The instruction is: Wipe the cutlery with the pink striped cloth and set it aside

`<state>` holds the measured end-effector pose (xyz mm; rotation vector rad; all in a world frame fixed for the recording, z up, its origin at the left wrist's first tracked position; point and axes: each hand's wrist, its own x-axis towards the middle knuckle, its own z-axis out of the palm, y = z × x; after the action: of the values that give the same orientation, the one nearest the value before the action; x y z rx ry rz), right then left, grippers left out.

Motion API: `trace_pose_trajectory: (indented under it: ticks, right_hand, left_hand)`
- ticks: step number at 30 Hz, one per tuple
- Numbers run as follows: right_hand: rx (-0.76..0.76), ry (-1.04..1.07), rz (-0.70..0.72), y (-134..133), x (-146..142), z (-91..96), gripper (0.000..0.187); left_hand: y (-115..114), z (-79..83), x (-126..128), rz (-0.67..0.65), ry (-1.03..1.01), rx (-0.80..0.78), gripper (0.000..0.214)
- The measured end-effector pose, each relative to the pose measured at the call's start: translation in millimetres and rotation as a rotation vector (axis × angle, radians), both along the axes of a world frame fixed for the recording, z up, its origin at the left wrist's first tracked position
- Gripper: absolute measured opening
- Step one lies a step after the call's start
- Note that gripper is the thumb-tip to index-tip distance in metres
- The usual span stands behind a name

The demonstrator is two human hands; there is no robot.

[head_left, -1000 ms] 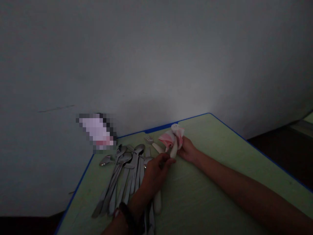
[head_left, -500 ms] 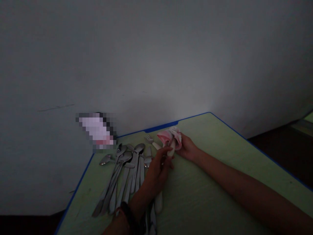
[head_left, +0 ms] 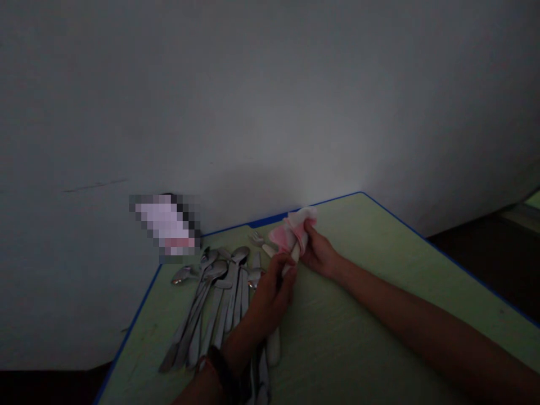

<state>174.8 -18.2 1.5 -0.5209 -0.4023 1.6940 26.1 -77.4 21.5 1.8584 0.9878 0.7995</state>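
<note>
My left hand (head_left: 274, 292) is closed around the pale handle (head_left: 296, 253) of a piece of cutlery. The far end of that piece is wrapped in a pink and white cloth (head_left: 291, 232), so its kind is hidden. My right hand (head_left: 319, 250) pinches the cloth around it from the right, thumb on top. Left of my left hand lies a spread of metal spoons (head_left: 218, 269) and other flat-handled cutlery on the green table (head_left: 358, 326). A fork (head_left: 255, 238) with its tines toward the wall lies just beyond my left hand.
A phone-like object (head_left: 166, 222), blurred by pixels, leans at the table's back left corner against the grey wall (head_left: 270, 101). Blue edging (head_left: 274, 218) runs round the table. More cutlery (head_left: 262, 371) lies under my left forearm, which wears a dark wristband (head_left: 222, 371).
My right hand has shifted slightly, and the cloth has turned and spread upward over the wrapped end. My left hand keeps its hold on the handle. The cutlery on the table is unmoved.
</note>
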Motion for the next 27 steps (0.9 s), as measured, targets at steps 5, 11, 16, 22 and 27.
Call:
trace_pose_trajectory:
  ticks: [5, 11, 16, 22, 27]
  right_hand:
    - [0.019, 0.148, 0.031, -4.0, 5.3, 6.8, 0.027]
    - [0.149, 0.107, 0.148, -6.7, 7.6, 7.1, 0.042]
    - [0.106, 0.149, 0.119, -5.8, 8.5, 7.4, 0.039]
    - [0.030, -0.005, 0.054, 5.4, 1.3, -9.3, 0.013]
    - [0.053, -0.102, 0.060, 5.2, 2.1, -12.4, 0.011]
  left_hand:
    - [0.8, -0.7, -1.6, 0.067, 0.025, 0.015, 0.030]
    - [3.5, -0.1, -2.4, 0.182, -0.025, 0.051, 0.030]
    - [2.5, 1.6, -1.3, 0.172, 0.039, 0.051, 0.031]
    - [0.9, 2.1, -0.9, 0.079, 0.162, 0.133, 0.030]
    - [0.7, 1.7, -1.9, 0.060, 0.180, 0.161, 0.030]
